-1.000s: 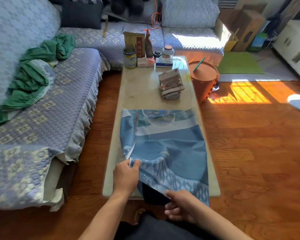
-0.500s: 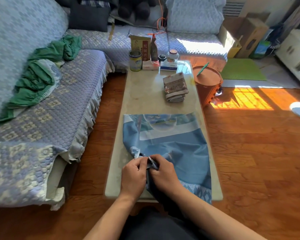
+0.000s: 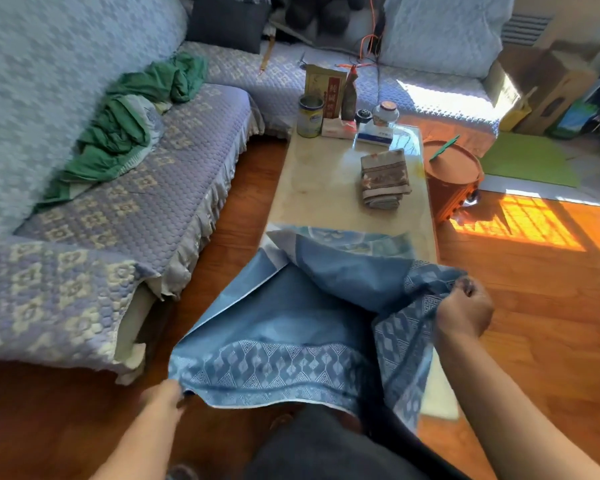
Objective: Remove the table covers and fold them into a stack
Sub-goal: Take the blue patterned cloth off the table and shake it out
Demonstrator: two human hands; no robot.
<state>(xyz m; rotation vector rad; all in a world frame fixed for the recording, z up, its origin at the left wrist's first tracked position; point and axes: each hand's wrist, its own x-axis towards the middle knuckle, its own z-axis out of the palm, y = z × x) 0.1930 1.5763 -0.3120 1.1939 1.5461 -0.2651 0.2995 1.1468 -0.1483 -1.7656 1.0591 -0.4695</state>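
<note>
Blue cloth (image 3: pixel 291 317) with a patterned border is stretched between two hands over the near end of the table (image 3: pixel 326 188). The left hand (image 3: pixel 163 398) pinches one corner low at the near left, out past the table's edge and above the wooden floor (image 3: pixel 534 306); its fingers are curled tight on the hem. The right hand (image 3: pixel 465 310) grips the bunched opposite corner higher up at the right, fist closed round the fabric. Between them the border hangs in a shallow sag, and a fold of the cloth drapes down beside the right forearm. The far part of the cloth lies on the tabletop.

Farther along the table sits a folded stack of brownish cloth (image 3: pixel 385 180), well apart from the blue one. Beyond it, at the far end, stand a tin (image 3: pixel 309 116), a box (image 3: pixel 324 88), a bottle (image 3: pixel 349 95) and a jar (image 3: pixel 386 114). A green garment (image 3: pixel 125 123) lies crumpled on the sofa (image 3: pixel 118 209) to the left. A brown basket (image 3: pixel 452 174) stands on the floor just beside the table's right edge.
</note>
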